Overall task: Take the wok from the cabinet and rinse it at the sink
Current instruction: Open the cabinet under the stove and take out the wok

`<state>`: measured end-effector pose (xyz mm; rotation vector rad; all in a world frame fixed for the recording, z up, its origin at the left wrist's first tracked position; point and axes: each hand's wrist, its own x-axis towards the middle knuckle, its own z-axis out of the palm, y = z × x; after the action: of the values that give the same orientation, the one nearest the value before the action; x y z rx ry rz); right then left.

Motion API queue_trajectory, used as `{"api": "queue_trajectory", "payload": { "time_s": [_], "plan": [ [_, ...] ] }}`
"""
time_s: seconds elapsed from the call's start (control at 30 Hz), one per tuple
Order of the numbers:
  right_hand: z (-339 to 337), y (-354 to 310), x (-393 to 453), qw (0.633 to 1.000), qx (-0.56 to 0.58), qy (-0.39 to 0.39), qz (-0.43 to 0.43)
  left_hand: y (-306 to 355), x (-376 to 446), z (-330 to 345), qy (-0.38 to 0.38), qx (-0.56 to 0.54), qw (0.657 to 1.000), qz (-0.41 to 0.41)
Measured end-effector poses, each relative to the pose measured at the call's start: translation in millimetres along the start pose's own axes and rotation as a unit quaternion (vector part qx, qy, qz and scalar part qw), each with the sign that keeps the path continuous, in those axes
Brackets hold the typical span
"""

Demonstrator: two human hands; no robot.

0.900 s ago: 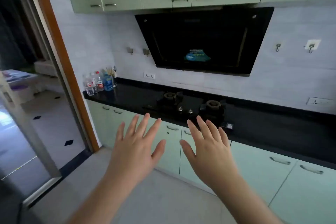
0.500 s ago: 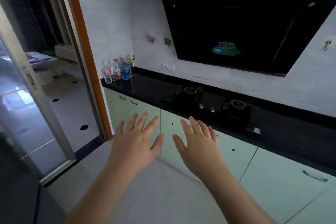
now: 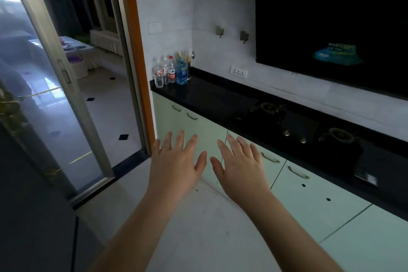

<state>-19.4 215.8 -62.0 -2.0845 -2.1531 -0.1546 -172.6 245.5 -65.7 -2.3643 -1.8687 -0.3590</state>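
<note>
A: Where are the hands?

B: Both are raised in front of the pale green lower cabinet doors [image 3: 315, 201] under the black stone counter [image 3: 212, 95]. The left hand [image 3: 176, 165] and right hand [image 3: 240, 170] are side by side, backs to the camera, thumbs near each other but apart.

A: And the fingers?

B: Released on both. The fingers [image 3: 181, 139] of the left hand are straight and spread, and the right hand's are the same. Neither hand holds or touches anything.

A: The wok?

B: Not visible. All the lower cabinet doors in view are closed, each with a curved metal handle [image 3: 298, 172]. No sink shows either.

A: What's on the counter?

B: At its far left corner, against the white tiled wall [image 3: 167, 6], stands a cluster: clear plastic bottles with red labels [image 3: 169, 72], a small clear glass [image 3: 159, 80], a blue plastic bottle [image 3: 181, 74], and a holder of wooden chopsticks [image 3: 186, 62] just behind it. Further right along the counter is a black glass gas hob [image 3: 302, 123] with two burners and two metal knobs near its front edge.

A: Above that?

B: A black slanted range hood [image 3: 331, 17] bearing a blue-green sticker, two small metal wall hooks [image 3: 244, 36] to its left, and a white socket strip [image 3: 238, 72] just above the counter's back edge.

A: The left side?

B: An orange wooden door frame [image 3: 134, 51], then a sliding glass door [image 3: 50, 95] opening onto a bright tiled room.
</note>
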Motion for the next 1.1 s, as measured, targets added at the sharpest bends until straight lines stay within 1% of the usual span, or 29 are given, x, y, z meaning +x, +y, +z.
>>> {"api": "queue_trajectory", "payload": {
  "time_s": [0.2, 0.4, 0.6, 0.77, 1.0, 1.1],
  "plan": [
    [16.3, 8.0, 51.3, 0.999, 0.031, -0.027, 0.002, -24.5, 48.1, 19.8, 0.011, 0.025, 0.999, 0.023],
    [44.8, 30.2, 119.2, 0.998, 0.057, -0.026, -0.001, -29.1, 112.6, 51.6, -0.023, 0.020, 0.999, 0.016],
    [70.3, 65.8, 198.3, 0.997, 0.070, -0.019, -0.002, -16.3, 189.3, 78.9, -0.058, 0.020, 0.998, 0.003],
    [85.4, 93.1, 256.5, 0.996, 0.082, -0.032, -0.011, -7.1, 247.9, 92.3, -0.083, 0.026, 0.996, -0.005],
    [115.3, 81.6, 313.9, 0.992, 0.097, -0.062, -0.051, -29.3, 287.5, 115.1, -0.102, 0.012, 0.994, -0.026],
    [129.9, 71.9, 340.0, 0.991, 0.093, -0.067, -0.067, -47.7, 305.3, 127.6, -0.094, 0.011, 0.995, -0.023]
  ]
}}
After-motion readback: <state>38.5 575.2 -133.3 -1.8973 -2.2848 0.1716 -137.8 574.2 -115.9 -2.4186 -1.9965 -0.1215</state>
